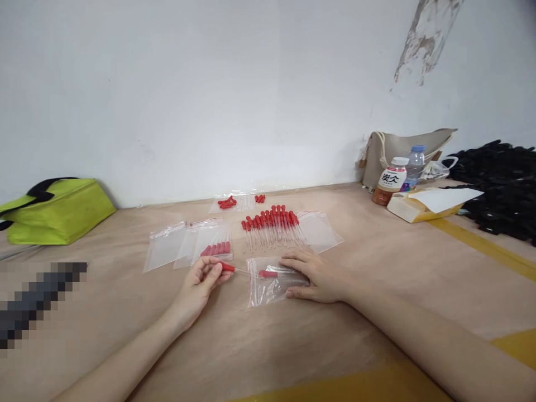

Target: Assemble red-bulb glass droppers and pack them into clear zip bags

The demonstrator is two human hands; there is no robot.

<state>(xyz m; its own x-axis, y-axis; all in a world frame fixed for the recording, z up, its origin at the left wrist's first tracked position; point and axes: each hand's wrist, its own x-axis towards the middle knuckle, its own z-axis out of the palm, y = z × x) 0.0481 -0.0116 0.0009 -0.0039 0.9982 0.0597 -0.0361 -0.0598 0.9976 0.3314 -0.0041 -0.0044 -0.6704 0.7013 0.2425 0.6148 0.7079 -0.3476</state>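
Observation:
Between the thumb and fingers of my left hand (206, 276) is the red bulb of a glass dropper (226, 267). Its thin clear tube points right, reaching the mouth of a clear zip bag (262, 293). Another red-bulbed dropper (268, 274) lies in that bag. My right hand (320, 276) rests on the bag's right end with fingers spread, hiding part of it. Behind the bag, many droppers (274, 220) lie in a row, red bulbs toward the wall. To the left, a bag holds several droppers (216, 249), beside flat clear bags (164, 245).
Loose red bulbs (227, 202) lie in clear plastic near the wall. A green bag (62, 212) stands at the left. At the right are a drink bottle (390, 181), a water bottle (415, 164), an open box (431, 204), a beige bag (377, 162) and a black pile (498, 178).

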